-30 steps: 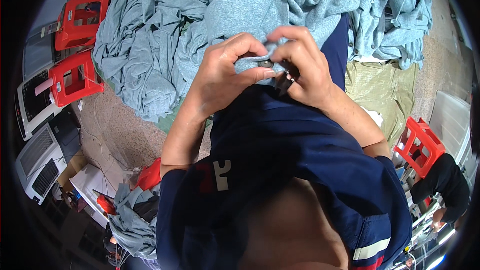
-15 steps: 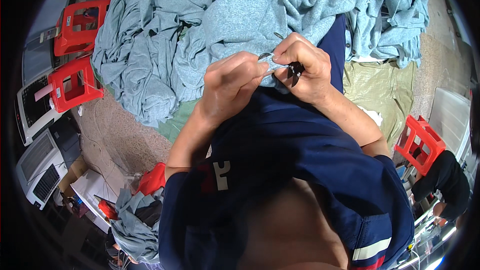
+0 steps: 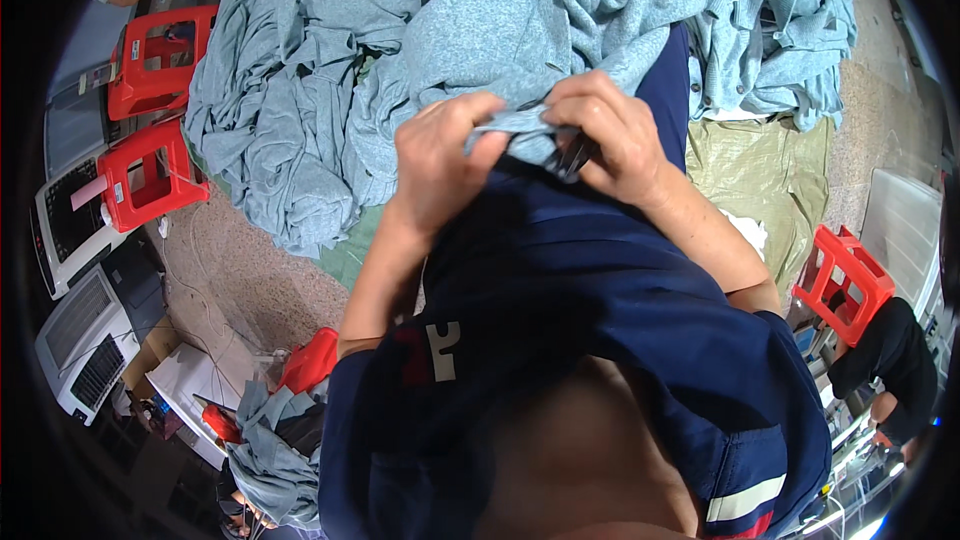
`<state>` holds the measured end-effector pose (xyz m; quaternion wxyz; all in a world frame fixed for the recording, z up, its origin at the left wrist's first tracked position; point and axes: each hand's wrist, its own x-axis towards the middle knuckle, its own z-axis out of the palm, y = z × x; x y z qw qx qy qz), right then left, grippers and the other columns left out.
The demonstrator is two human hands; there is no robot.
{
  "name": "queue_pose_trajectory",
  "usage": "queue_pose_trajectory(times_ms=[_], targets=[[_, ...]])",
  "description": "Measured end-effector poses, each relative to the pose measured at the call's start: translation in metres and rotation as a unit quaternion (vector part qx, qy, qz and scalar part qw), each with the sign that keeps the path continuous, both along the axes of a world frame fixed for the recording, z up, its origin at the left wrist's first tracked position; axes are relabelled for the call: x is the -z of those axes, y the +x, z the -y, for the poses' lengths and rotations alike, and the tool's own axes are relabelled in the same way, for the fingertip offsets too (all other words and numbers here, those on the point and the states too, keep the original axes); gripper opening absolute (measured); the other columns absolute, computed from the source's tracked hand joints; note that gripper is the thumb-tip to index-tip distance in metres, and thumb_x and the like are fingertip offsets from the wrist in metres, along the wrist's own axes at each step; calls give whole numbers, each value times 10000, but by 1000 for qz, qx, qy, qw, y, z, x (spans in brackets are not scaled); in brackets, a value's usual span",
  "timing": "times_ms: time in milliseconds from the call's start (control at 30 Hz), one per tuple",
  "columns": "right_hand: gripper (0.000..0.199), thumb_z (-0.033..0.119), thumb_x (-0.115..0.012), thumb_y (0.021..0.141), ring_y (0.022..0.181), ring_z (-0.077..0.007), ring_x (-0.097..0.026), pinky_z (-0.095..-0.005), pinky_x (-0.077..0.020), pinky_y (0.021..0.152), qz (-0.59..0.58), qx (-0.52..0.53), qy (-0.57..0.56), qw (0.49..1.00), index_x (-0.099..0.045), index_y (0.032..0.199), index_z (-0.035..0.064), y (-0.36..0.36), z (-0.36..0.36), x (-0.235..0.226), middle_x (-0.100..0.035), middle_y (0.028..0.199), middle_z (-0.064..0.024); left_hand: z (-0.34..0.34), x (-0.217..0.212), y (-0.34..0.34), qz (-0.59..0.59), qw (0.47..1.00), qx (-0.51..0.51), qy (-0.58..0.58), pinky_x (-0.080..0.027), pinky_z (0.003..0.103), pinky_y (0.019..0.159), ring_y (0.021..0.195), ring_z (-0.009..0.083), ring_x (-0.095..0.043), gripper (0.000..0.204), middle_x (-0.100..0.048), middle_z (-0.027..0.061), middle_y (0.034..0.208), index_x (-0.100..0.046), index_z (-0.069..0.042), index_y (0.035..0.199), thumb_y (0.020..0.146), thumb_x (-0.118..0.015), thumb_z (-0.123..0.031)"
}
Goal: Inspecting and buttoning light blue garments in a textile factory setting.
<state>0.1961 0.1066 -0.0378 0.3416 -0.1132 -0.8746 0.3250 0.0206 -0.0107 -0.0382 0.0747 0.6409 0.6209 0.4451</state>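
A light blue-grey knitted garment (image 3: 530, 123) is stretched between my two hands, just in front of my body. My left hand (image 3: 440, 158), somewhat blurred, pinches one part of it between thumb and fingers. Curled around the other part is my right hand (image 3: 615, 135), which also holds a small dark tool (image 3: 574, 152) in its palm. The tool looks like thread snips, though fingers and blur hide most of it. The same knit spreads over my lap and beyond my hands in a large rumpled heap (image 3: 480, 25).
Red plastic stools (image 3: 152, 175) stand at the left, and another stool (image 3: 846, 285) is at the right beside a person in black (image 3: 890, 365). More buttoned knitwear (image 3: 775, 60) lies far right on olive sheeting (image 3: 760, 175). White appliances (image 3: 85, 345) line the left side.
My left hand has shifted slightly left and opened its pinch a little wider. More of the knit now shows between the hands, and the dark tool has turned farther into my right palm.
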Motion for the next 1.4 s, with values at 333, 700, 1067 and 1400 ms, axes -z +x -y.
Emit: queue_pose_trajectory(times_ms=[333,700,1067,1400], targets=[[360,-142,-605,623,776,-177,-616,-285,-468,680,140,115,-220,958,-618,940,28,78,-32,30,-628,854,-49,52,20,-62,244,899,37,-362,-368,260,713,742,121,-486,226,-513,9,715,-553,4,731,724,-764,-78],[316,-57,-673,693,714,-212,-630,-305,-473,592,115,-39,-159,980,-682,989,55,73,-31,0,-648,837,-60,56,-16,-65,538,765,105,-339,-356,223,719,795,87,-445,310,-490,-11,831,-508,-80,793,696,-801,-110],[241,-96,-608,805,925,-135,-570,-254,-449,859,-84,279,-124,949,-612,1020,13,77,-54,-3,-608,992,-38,42,-30,-66,330,853,-12,-403,-404,205,692,763,45,-506,163,-568,-50,813,-628,-18,943,808,-712,-55],[200,96,-680,698,704,-201,-607,-281,-488,546,-109,-11,147,983,-673,890,40,-22,-3,-25,-618,831,-58,0,-32,-17,623,744,88,-223,-447,208,809,891,59,-568,189,-636,1,980,-612,3,1081,925,-608,-103]])
